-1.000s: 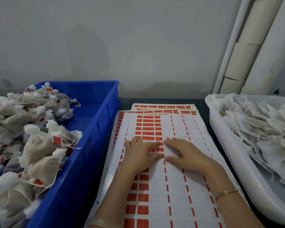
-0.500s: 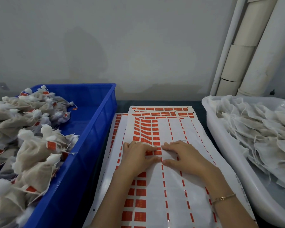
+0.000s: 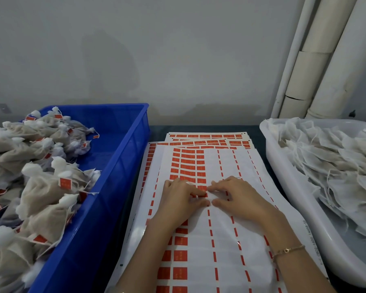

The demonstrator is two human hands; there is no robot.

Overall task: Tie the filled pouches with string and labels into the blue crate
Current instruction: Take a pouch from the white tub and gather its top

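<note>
A stack of white label sheets (image 3: 224, 246) with rows of red labels lies in the middle. Both my hands rest on the top sheet. My left hand (image 3: 181, 200) presses down with its index fingertip on a red label (image 3: 201, 188). My right hand (image 3: 240, 198) lies flat beside it, thumb and index tips touching the sheet at that same spot, so the fingertips of both hands nearly meet. The blue crate (image 3: 123, 166) at the left holds several tied pouches (image 3: 44, 191) with red labels. Flat white pouches with loose strings (image 3: 336, 166) fill a white tub (image 3: 292, 197) at the right.
A grey wall stands close behind the table. White pipes (image 3: 317, 70) run up the back right corner. The crate and the tub hem in the label sheets on both sides, with narrow strips of dark tabletop (image 3: 156, 129) between them.
Both hands have drawn together on the sheet until their fingertips meet at one red label. The top sheet has shifted a little under them.
</note>
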